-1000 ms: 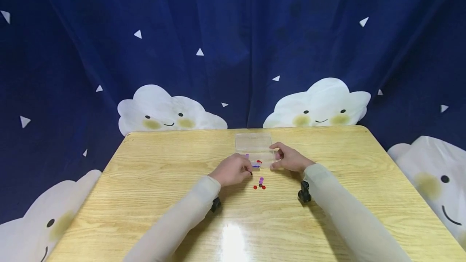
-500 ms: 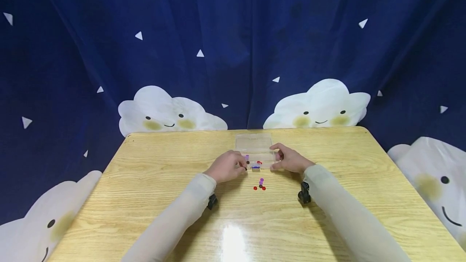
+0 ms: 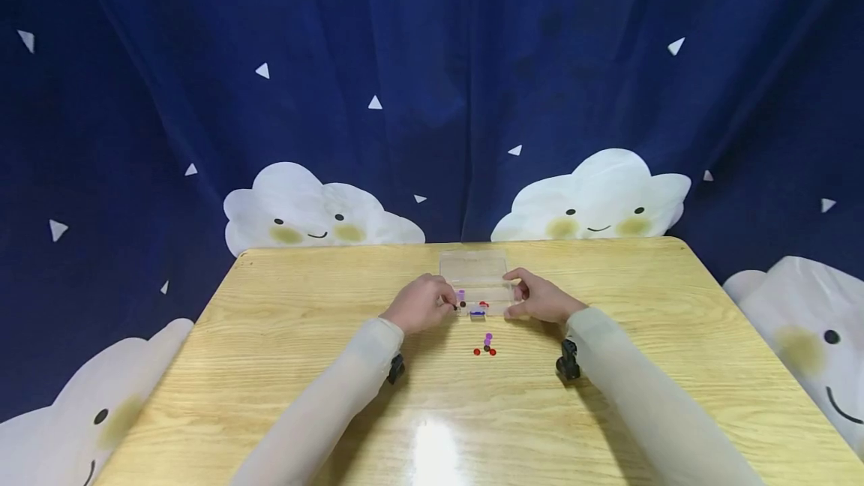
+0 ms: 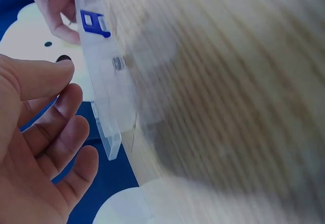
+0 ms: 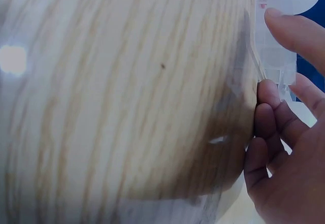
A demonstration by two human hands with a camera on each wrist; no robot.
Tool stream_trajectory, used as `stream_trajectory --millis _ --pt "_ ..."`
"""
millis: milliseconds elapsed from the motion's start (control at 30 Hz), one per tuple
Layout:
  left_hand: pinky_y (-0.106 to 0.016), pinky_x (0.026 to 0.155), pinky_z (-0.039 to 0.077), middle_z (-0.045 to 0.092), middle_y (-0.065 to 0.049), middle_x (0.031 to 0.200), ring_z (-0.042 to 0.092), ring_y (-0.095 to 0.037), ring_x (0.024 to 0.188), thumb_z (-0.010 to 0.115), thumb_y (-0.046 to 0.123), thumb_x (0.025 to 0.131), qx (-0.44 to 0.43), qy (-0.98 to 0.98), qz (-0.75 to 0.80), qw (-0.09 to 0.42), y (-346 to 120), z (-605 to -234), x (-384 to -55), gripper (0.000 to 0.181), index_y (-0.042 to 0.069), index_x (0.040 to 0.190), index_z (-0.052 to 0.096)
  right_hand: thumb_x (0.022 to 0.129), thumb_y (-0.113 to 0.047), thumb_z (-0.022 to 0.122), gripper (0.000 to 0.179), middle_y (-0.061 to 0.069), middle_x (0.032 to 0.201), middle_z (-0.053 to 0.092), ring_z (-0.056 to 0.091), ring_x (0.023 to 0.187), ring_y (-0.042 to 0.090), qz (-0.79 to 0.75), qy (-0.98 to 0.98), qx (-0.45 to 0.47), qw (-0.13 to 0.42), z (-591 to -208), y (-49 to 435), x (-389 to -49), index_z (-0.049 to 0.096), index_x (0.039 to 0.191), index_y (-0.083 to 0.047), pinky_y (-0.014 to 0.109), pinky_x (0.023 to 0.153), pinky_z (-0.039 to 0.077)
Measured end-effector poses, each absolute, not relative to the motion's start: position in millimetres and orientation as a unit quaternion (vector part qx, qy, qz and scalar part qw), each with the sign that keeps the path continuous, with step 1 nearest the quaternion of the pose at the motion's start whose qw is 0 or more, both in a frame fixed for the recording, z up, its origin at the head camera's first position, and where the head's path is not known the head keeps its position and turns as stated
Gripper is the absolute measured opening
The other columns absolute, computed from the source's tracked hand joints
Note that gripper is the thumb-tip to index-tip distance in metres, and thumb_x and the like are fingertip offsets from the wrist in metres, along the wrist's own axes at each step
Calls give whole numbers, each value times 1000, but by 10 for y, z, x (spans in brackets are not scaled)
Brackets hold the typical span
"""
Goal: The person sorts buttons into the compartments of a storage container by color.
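Thumb and fingers of the left hand (image 3: 417,304) pinch a small dark piece (image 4: 63,58) at the left end of the clear box (image 3: 498,295). The right hand (image 3: 545,300), thumb in front, curls its fingers round the box's right end; loose pieces (image 3: 487,343) lie nearer on the desk (image 3: 324,306).

Navy curtain (image 3: 418,36), white triangles (image 3: 375,103), smiling white clouds (image 3: 597,197), pale wooden table (image 3: 506,403), bright reflection (image 3: 434,450)

Box (image 3: 498,293) on table (image 3: 304,298), pieces (image 3: 487,342) before it, curtain (image 3: 418,81) behind, left hand (image 3: 420,303) at left, right hand (image 3: 544,298) right.
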State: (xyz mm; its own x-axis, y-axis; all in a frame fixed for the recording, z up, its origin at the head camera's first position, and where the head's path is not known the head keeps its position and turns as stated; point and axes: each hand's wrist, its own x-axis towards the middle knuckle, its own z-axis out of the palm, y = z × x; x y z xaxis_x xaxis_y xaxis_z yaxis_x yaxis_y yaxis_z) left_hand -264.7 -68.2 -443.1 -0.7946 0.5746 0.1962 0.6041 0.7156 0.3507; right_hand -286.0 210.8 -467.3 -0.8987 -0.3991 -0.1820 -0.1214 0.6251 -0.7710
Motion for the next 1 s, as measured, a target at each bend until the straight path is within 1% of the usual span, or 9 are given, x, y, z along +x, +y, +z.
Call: stream_trajectory --millis 100,400,500,633,767,1000 --pt "-29 78 52 72 4 92 60 -15 87 69 12 89 -303 -930 -205 35 -680 -4432 -2698 9 15 91 77 83 -16 80 71 3 89 47 44 76 18 -404 887 -149 166 -4680 2115 -2856 41 141 -4 30 67 42" --pt "-31 81 52 71 2 90 63 -16 90 68 12 89 -275 -937 -215 25 -640 -4433 -2832 8 15 89 76 83 -16 80 71 3 89 46 43 77 18 -408 884 -158 163 -4692 2117 -2856 41 141 -3 29 66 42" --pt "-32 83 53 71 2 91 64 -17 91 68 13 89 -271 -937 -217 28 -617 -4428 -2849 9 15 89 76 82 -15 80 71 3 88 47 43 76 18 -410 885 -152 159 -4686 2118 -2866 42 141 -4 29 65 42" --pt "-32 86 53 73 1 92 65 -17 93 68 14 90 -264 -939 -218 19 -581 -4425 -2849 9 14 90 77 81 -14 80 71 3 88 47 43 76 19 -412 884 -149 162 -4688 2118 -2877 42 141 -5 28 64 42" --pt "-32 86 53 72 0 90 63 -17 91 68 13 90 -260 -940 -221 10 -550 -4437 -2843 9 14 90 77 82 -13 80 72 3 88 46 43 76 19 -418 880 -151 167 -4692 2113 -2875 41 141 -4 28 64 42" --pt "-32 86 53 72 1 91 64 -17 91 70 14 89 -257 -942 -214 18 -534 -4480 -2844 9 14 91 78 81 -12 80 72 3 87 47 43 75 19 -421 879 -151 164 -4688 2107 -2856 41 141 -2 28 65 42"
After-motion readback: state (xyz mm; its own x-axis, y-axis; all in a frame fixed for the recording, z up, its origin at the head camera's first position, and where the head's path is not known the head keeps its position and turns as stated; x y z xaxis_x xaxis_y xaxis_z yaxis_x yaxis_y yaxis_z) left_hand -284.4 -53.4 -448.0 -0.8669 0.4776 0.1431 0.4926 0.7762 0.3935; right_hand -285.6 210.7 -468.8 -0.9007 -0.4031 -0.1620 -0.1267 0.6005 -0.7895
